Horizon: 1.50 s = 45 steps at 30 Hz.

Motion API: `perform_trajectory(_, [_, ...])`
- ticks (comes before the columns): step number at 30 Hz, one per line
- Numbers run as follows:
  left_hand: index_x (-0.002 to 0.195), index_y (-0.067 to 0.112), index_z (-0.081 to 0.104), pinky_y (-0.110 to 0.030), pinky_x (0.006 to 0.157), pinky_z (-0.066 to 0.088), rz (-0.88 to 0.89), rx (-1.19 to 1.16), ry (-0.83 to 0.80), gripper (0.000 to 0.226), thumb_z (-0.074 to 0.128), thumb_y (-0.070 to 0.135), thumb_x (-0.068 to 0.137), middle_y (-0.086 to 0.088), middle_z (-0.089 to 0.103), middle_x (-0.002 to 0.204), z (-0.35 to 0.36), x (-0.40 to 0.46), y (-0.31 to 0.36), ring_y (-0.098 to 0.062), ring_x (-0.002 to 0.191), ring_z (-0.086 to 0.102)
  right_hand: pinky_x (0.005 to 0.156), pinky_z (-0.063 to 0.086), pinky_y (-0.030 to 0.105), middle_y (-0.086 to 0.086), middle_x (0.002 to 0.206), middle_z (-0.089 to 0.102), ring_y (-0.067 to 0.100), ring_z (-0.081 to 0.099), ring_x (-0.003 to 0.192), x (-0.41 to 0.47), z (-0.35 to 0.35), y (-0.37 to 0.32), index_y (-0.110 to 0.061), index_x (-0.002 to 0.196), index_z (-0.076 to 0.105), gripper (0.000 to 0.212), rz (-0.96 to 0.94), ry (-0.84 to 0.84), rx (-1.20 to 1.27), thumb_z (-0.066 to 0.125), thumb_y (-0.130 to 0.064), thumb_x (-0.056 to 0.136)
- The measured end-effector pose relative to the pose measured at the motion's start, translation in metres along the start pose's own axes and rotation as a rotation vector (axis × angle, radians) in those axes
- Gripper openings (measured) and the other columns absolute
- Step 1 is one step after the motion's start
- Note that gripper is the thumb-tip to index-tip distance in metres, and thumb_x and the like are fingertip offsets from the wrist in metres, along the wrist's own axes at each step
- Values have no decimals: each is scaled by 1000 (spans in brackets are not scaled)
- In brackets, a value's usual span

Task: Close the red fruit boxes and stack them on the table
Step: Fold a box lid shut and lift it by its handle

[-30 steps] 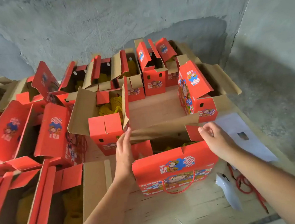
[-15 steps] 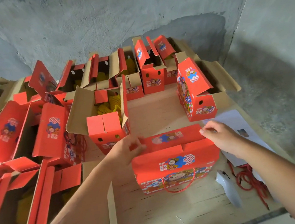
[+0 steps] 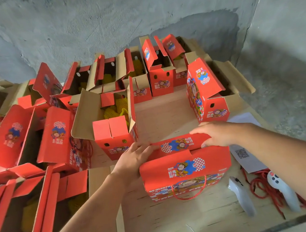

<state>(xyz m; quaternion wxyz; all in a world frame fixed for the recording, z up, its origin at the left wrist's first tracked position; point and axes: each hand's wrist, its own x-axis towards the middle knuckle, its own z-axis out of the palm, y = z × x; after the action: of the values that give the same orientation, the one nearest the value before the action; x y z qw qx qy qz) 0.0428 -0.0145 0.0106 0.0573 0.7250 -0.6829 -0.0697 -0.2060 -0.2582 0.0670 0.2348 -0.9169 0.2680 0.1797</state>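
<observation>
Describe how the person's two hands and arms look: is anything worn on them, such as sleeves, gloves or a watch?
Both arms are bare for as far as the picture shows them, with no sleeve in view. The left hand and the right hand wear no gloves. No watch, bracelet or ring shows on the wrists or fingers.

Two white controllers (image 3: 242, 197) beside tangled red cord (image 3: 261, 189), QR-coded white paper (image 3: 244, 154), grey concrete wall (image 3: 98, 20).
</observation>
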Motion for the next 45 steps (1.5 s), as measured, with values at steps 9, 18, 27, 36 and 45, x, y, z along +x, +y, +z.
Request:
perform_trajectory(9, [141, 19, 64, -28, 118, 32, -206, -773, 145, 37, 61, 17, 104, 6, 58, 143, 13, -17, 4, -14, 137, 46, 98, 52, 45, -3, 145, 56, 30, 60, 123, -1, 2, -9, -30, 152, 40, 64, -132, 26, -496, 63, -53, 97])
perform_trajectory(18, [79, 31, 62, -38, 79, 40, -190, -140, 178, 59, 28, 73, 100, 11, 59, 77, -12, -19, 56, -15, 77, 50, 98, 51, 46, -5, 144, 59, 28, 64, 119, -2, 1, -2, -30, 149, 42, 57, -190, 63, -516, 59, -52, 99])
perform_trajectory(27, [129, 31, 63, -46, 92, 37, -241, 61, 273, 82, 46, 92, 77, -2, 57, 118, 17, -30, 84, -30, 101, 52, 108, 39, 33, -6, 155, 49, 17, 48, 139, -4, 4, 0, -31, 141, 61, 43, 27, 77, 93, 58, -50, 101])
perform_trajectory(36, [118, 24, 60, -43, 74, 47, -253, 219, 131, 99, 73, 90, 46, -3, 55, 101, 27, -32, 96, -27, 84, 53, 81, 43, 43, -4, 104, 48, 25, 46, 94, -45, 112, -17, -26, 114, 56, 83, -42, 607, -280, 46, -96, 70])
perform_trajectory(45, [164, 17, -16, -50, 126, -14, -245, 132, -92, 128, 43, 92, 78, -9, -16, 173, 33, -17, 85, -36, 158, -17, 116, 24, 43, 7, 154, 22, 32, 23, 141, -29, 112, -25, -27, 157, 20, 105, 138, 417, -282, 13, -97, 78])
